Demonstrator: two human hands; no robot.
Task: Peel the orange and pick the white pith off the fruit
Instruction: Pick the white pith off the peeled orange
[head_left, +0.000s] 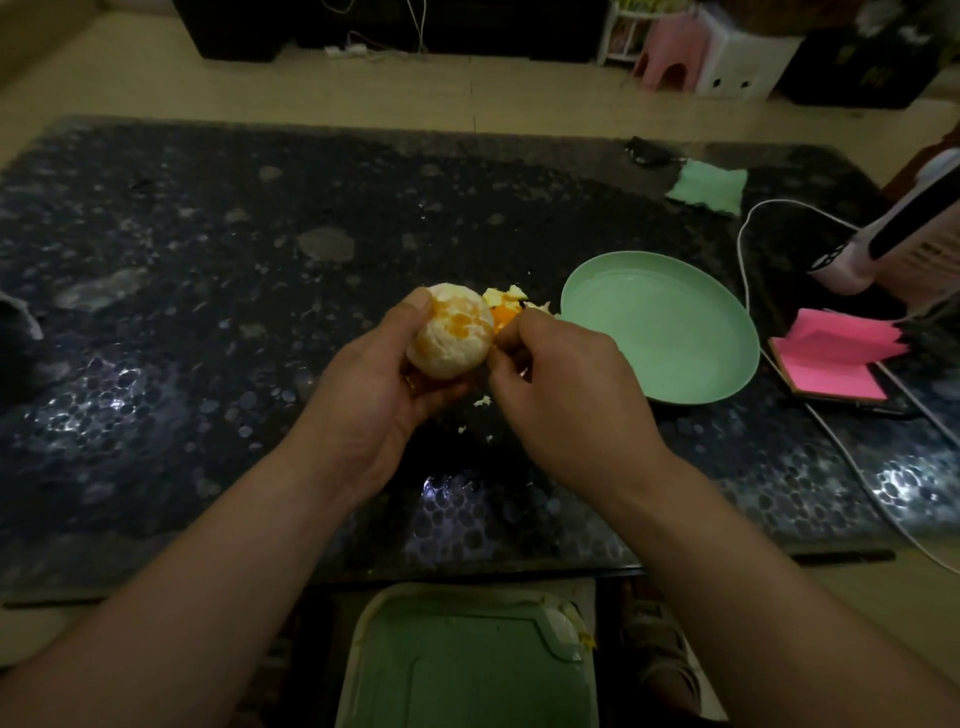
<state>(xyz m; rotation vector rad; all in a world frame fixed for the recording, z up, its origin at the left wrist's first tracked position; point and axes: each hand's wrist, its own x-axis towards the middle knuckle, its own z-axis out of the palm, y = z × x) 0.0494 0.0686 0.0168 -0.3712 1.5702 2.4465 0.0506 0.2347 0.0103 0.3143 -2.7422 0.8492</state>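
**Head view: orange mostly peeled, both hands on it**

Head camera, single frame, dim light.

Orange (450, 330): held above the dark pebble-patterned table (208, 312), near the table's middle. The rind is off the visible face. The surface is mostly white pith, with patches of orange flesh showing through on the upper part.

Left hand (374, 395): cups the fruit from below and from the left, fingers curled round it, thumb pressed on the upper left side.

Right hand (561, 395): fingers curled, thumb and forefinger brought together at the orange's right flank, touching it. Cannot tell whether a shred of pith or rind sits between the tips. The two hands are close together, with only the fruit between them.

Peel pieces (506, 306): a small heap on the table just behind the hands, yellow-white insides and one orange outer face visible. It lies just beside the left rim of the green plate (670, 332). Small pale scraps (483, 401) lie on the table under the hands.

Elsewhere: pink sticky notes (831, 358) right of the plate, a white cable (748, 270) curving round the plate's right side, and a green cloth (709, 186) near the far edge. A green bin lid (467, 670) sits below the near table edge.
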